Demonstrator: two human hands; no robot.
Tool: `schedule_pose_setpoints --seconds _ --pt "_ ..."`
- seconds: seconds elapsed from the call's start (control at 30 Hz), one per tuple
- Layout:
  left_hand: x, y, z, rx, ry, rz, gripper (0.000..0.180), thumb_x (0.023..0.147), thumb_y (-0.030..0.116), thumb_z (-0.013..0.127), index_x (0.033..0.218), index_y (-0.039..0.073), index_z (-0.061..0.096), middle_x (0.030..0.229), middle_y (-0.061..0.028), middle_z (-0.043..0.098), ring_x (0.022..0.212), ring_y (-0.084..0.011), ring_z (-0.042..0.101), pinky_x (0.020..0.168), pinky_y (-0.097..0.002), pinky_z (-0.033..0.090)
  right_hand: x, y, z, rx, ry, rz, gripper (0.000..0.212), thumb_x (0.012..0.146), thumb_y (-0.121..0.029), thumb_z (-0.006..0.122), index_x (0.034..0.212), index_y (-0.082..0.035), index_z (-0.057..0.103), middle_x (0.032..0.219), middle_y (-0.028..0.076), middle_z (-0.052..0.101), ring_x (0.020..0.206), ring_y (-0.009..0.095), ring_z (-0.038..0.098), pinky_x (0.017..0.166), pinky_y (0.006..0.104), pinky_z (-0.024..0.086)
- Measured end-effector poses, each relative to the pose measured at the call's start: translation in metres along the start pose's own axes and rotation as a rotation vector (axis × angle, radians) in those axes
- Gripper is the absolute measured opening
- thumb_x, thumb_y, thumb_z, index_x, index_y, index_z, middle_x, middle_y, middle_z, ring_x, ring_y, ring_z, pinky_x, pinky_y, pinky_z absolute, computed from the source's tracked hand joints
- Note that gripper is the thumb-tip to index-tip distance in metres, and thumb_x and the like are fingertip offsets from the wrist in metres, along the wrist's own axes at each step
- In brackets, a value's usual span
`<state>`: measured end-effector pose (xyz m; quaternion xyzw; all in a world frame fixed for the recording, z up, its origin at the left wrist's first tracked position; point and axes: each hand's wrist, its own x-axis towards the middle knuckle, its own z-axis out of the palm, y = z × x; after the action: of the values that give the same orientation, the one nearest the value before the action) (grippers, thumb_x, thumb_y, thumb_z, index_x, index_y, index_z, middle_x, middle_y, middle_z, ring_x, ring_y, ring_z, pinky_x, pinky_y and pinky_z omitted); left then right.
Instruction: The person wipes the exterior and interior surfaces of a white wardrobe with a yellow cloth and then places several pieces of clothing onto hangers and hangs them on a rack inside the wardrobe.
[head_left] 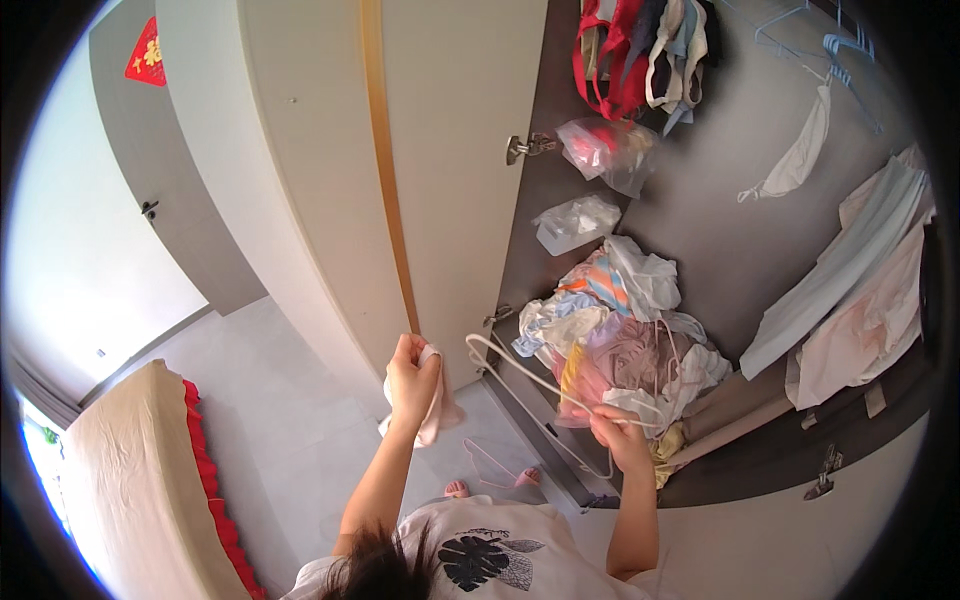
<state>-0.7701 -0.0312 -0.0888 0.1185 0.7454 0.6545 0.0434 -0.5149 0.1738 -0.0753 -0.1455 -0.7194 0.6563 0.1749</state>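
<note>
My left hand (412, 382) is closed on a pale pink and white cloth garment (442, 412) that hangs down from the fingers. The garment's kind is hard to make out. In my right hand (622, 436) is a white clothes hanger (541, 379), gripped near one end, its hook side pointing toward the garment. Hanger and garment are apart. Just beyond the hanger, a heap of mixed clothes (640, 350) lies at the bottom of the open wardrobe.
The wardrobe door (450, 170) stands open at centre. Bras (615, 60), clear plastic bags (605, 150), blue hangers (848, 45) and hanging garments (840, 270) fill the wardrobe. Another thin hanger (490, 462) lies by my feet. A bed (130, 480) with red trim is at left.
</note>
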Motion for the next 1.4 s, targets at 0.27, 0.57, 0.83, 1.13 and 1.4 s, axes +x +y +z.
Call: schedule_pose_setpoints --seconds 0.27,0.57,0.83,1.13,1.4 --pt "0.005 0.023 -0.008 0.275 0.252 0.419 0.017 0.076 -0.001 0.066 0.087 0.003 0.053 0.072 -0.0087 0.056 0.063 -0.0205 0.055 0.061 -0.0304 0.046 0.006 -0.025 0.050 -0.075 -0.183 0.054 0.025 0.096 -0.015 0.052 0.112 -0.003 0.067 0.060 -0.009 0.035 0.052 0.001 0.028 0.048 0.0189 0.022" --pt "-0.037 0.036 0.020 0.285 -0.050 0.761 0.030 0.068 0.006 0.069 0.097 0.008 0.064 0.085 -0.0076 0.059 0.070 -0.0268 0.061 0.060 -0.0373 0.051 0.075 0.026 0.129 -0.110 -0.067 -0.408 0.020 0.094 -0.012 0.053 0.101 0.004 0.064 0.070 0.002 0.058 0.062 0.008 0.049 0.055 0.0268 0.040" --pt "-0.045 0.037 0.022 0.270 -0.039 0.894 0.032 0.064 -0.005 0.066 0.096 0.004 0.066 0.087 -0.0092 0.059 0.071 -0.0255 0.059 0.059 -0.0345 0.049 0.078 0.009 0.120 0.175 0.291 -0.177 0.016 0.095 -0.008 0.048 0.090 0.003 0.059 0.064 -0.003 0.048 0.060 0.005 0.043 0.052 0.0232 0.034" --pt "-0.029 -0.011 0.022 0.355 -0.072 0.808 0.046 0.065 -0.007 0.063 0.108 0.007 0.058 0.105 -0.0119 0.056 0.081 -0.0303 0.058 0.066 -0.0387 0.050 0.101 -0.064 0.093 0.681 0.375 -0.127 0.020 0.095 -0.008 0.052 0.075 -0.009 0.046 0.057 -0.005 0.037 0.046 0.003 0.029 0.040 0.0199 0.021" --pt "-0.027 -0.013 0.014 0.566 -0.383 0.862 0.016 0.073 0.009 0.065 0.090 0.007 0.064 0.105 -0.0110 0.059 0.092 -0.0270 0.059 0.078 -0.0389 0.047 0.128 -0.074 0.089 0.643 0.410 -0.202 0.034 0.098 -0.025 0.053 0.071 -0.011 0.040 0.059 -0.004 0.038 0.045 0.004 0.028 0.041 0.0210 0.021"
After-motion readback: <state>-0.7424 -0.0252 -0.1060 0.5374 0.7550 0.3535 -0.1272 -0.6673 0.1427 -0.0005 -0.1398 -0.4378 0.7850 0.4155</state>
